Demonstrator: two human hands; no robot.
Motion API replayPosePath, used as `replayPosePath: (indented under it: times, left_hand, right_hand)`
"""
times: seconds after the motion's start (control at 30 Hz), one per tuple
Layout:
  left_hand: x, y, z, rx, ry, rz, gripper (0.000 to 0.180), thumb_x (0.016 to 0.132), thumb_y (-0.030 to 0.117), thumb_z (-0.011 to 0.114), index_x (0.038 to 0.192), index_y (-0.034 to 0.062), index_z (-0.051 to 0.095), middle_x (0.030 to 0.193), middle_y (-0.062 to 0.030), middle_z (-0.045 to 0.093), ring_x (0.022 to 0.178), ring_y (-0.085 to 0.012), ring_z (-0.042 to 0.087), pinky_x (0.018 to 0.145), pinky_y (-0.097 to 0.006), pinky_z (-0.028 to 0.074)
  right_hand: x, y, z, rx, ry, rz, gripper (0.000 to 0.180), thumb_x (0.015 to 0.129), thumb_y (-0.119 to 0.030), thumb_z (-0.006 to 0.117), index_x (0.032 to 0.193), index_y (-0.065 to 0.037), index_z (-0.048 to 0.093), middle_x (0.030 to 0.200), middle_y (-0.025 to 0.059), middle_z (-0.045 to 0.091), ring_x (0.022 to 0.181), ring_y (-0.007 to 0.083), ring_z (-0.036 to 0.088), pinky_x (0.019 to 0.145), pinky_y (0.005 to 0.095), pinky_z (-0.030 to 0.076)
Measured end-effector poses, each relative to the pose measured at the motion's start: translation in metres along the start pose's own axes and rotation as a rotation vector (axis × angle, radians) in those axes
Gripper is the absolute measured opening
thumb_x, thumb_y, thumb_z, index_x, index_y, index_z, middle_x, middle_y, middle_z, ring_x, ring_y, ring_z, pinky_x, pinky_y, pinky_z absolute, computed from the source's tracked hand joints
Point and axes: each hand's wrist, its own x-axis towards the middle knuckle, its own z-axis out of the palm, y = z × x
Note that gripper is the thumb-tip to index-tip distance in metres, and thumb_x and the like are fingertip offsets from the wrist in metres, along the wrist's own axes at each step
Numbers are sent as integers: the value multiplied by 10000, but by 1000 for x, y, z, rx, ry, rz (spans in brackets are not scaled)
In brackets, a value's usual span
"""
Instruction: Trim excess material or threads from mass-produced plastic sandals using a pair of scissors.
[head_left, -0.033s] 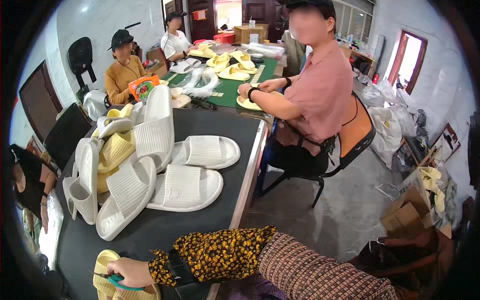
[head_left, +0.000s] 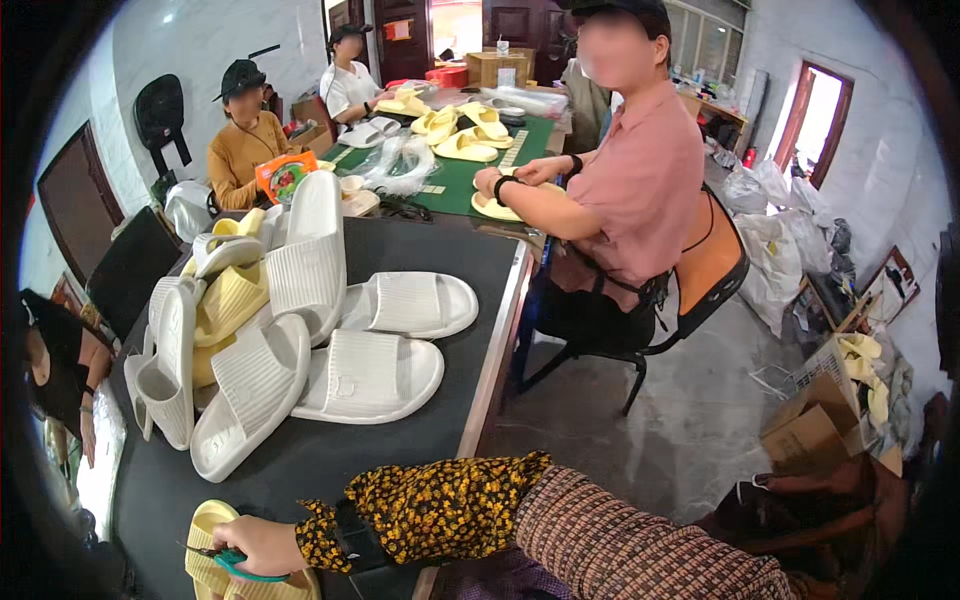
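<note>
My right hand (head_left: pixel 262 546) is closed around small scissors with teal handles (head_left: pixel 240 568), their dark blades pointing left. The hand is over a pair of yellow slide slippers (head_left: pixel 208 518) at the near edge of the black table, partly covering them. The lower part of the slippers is cut off by the picture's edge. My left hand is out of view. Farther up the table is a heap of white slide slippers (head_left: pixel 250 385) with yellow ones (head_left: pixel 232 300) mixed in.
A green table (head_left: pixel 465 200) beyond holds more yellow slippers (head_left: pixel 467 145) and plastic bags (head_left: pixel 398 165). A person in pink (head_left: pixel 635 190) works beside an orange-backed chair (head_left: pixel 715 250). Other people sit at the left and back. Cardboard boxes (head_left: pixel 810 420) and white sacks (head_left: pixel 770 260) stand on the right.
</note>
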Motion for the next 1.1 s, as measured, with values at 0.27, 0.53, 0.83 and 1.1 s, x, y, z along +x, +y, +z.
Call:
replayPosePath:
  times: [0.27, 0.53, 0.83, 1.1]
  left_hand:
    - [5, -4, 5, -66, -68, -7, 420, 939, 172, 557, 1319, 26, 456, 1221, -90, 548, 1069, -205, 531, 875, -320, 455]
    - [6, -17, -19, -56, 102, -256, 621, 907, 77, 531, 1437, 4, 215, 1128, -153, 545, 968, -183, 566, 799, -290, 502]
    - [14, -25, -14, -59, -66, -9, 468, 893, 147, 552, 1263, -71, 367, 1093, -153, 571, 1003, -180, 560, 870, -312, 455]
    - [10, -17, -13, -19, -103, -2, 476, 884, 108, 536, 1261, -96, 330, 1105, -166, 566, 1013, -179, 561, 867, -313, 460]
  right_hand:
    - [-3, 7, -3, -45, 41, -46, 347, 733, -104, 663, 1029, 49, 566, 866, 209, 627, 823, 325, 623, 731, 392, 473]
    - [-13, -26, -11, -166, -83, 66, 437, 831, -262, 663, 1163, 7, 575, 1064, 150, 645, 899, 225, 639, 807, 325, 496]
    - [-17, -43, -11, 123, -118, 408, 412, 814, -93, 614, 1183, 39, 488, 793, 51, 580, 553, 56, 528, 448, 189, 422]
    - [-19, -50, -8, 139, -75, 449, 364, 816, -65, 599, 1161, 5, 505, 752, 33, 576, 502, 47, 503, 413, 184, 398]
